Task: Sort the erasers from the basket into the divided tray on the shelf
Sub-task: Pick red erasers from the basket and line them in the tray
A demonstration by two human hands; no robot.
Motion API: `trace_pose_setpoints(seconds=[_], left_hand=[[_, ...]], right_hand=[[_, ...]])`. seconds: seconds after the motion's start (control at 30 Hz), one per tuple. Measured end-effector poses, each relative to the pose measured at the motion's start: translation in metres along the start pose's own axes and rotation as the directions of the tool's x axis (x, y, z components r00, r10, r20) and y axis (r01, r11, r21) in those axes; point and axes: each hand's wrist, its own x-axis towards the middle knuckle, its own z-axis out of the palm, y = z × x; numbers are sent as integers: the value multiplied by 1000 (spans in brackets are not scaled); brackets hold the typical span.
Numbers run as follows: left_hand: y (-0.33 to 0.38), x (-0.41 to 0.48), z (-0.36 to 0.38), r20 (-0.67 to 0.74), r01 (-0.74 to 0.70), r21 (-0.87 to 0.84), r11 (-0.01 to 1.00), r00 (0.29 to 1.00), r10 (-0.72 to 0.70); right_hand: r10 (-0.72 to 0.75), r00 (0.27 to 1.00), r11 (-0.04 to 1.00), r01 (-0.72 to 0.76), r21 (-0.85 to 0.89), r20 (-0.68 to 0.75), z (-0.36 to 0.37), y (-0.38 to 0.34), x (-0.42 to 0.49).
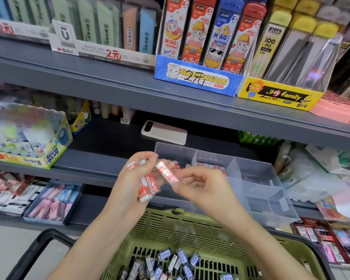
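My left hand [132, 178] grips a bunch of red-and-white erasers [148, 186] in front of the shelf. My right hand [200, 184] pinches one red-and-white eraser [168, 172] right beside that bunch. Just behind both hands stands the clear divided tray [257, 178] on the shelf, with a row of red erasers [210, 166] in one back compartment. Below my arms is the green basket [190, 225], holding several blue and black wrapped erasers [170, 263].
A white phone [164, 131] lies on the shelf behind the tray. A glue display box [28, 142] stands at the left, and plastic packets [321, 174] sit to the tray's right. Boxes of pencil leads line the upper shelf [109, 77]. The basket's black handle [36, 251] hangs at lower left.
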Motion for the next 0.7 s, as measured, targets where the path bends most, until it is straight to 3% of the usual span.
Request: trace_pose_setpoints(seconds=[0.13,0.27,0.4,0.53,0.7], left_hand=[[-4,4,3,-40,-4,109,994,999,9],[-13,2,13,-28,26,158,987,999,-22],[-19,0,16,-23,43,133,990,999,-40],[-17,1,15,-25,48,119,992,999,-45],[-18,3,15,-47,76,91,993,996,-71]], right_hand=[[176,965,979,-151,139,-192,-50,20,1],[252,920,962,-273,-29,-302,-80,41,26],[285,927,920,-336,-201,-242,-73,51,61],[376,894,767,-448,-461,-243,-60,53,79],[485,867,674,-453,-583,-113,-55,54,88]])
